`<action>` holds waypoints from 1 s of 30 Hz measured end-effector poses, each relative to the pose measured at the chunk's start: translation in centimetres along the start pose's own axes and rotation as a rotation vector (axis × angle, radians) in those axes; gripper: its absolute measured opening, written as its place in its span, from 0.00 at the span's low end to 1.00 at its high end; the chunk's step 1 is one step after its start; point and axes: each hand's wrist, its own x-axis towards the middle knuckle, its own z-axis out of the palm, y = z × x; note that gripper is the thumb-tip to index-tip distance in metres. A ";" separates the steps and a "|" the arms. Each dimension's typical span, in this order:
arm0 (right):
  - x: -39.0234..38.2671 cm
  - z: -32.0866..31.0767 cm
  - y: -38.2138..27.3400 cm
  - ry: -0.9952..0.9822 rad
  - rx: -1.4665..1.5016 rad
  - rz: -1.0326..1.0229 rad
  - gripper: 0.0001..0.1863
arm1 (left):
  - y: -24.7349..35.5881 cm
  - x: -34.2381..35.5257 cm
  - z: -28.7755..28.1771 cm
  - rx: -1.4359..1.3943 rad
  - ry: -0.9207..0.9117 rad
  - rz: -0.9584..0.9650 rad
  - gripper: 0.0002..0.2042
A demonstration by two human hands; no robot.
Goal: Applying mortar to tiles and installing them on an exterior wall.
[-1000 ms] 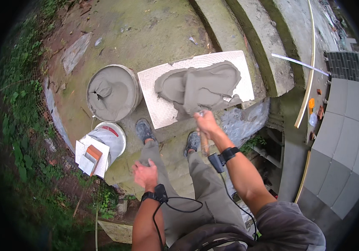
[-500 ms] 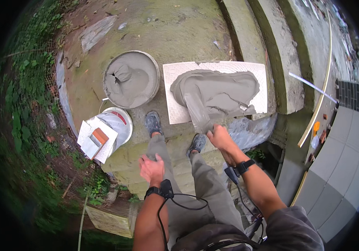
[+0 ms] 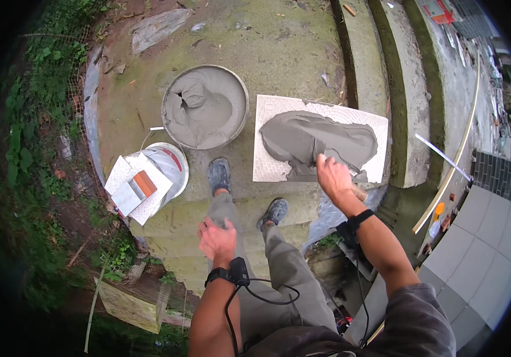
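My right hand [image 3: 334, 178] is closed around a trowel [image 3: 360, 192], whose wooden handle end sticks out below the fist. Its blade is mostly hidden by the hand and mixes in colour with the grey mortar [image 3: 288, 135]. That mortar is spread thickly over the middle of a white tile [image 3: 262, 171] with a ribbed back, and some hangs over its near edge. My left hand [image 3: 217, 238] hovers in front of my left leg, fingers loosely curled with the thumb apart, holding nothing. A round bucket [image 3: 246, 98] of wet mortar stands left of the tile.
A second, white bucket [image 3: 179, 178] carries stacked white tile pieces [image 3: 123, 169] and an orange-and-grey block [image 3: 144, 183]. Concrete steps [image 3: 407, 95] rise at right, with a white strip [image 3: 443, 156] across them. Grey tiles [image 3: 476, 238] lie lower right; plants [image 3: 35, 119] grow at left.
My right hand has turned and moved up and right over the tile's near edge, drawing the trowel through the mortar. The mortar's surface is reshaped. My left hand stays nearly put.
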 end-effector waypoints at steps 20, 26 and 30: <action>1.1 0.3 -3.8 -0.174 0.687 0.163 0.20 | -1.6 2.0 -1.3 0.002 0.007 -0.017 0.24; -5.0 1.9 -4.8 -0.195 0.735 0.195 0.20 | -1.5 0.8 -0.5 -0.009 0.037 -0.009 0.23; -7.7 3.7 -7.1 -0.176 0.782 0.254 0.18 | -0.2 -0.1 -0.1 0.042 0.049 0.029 0.24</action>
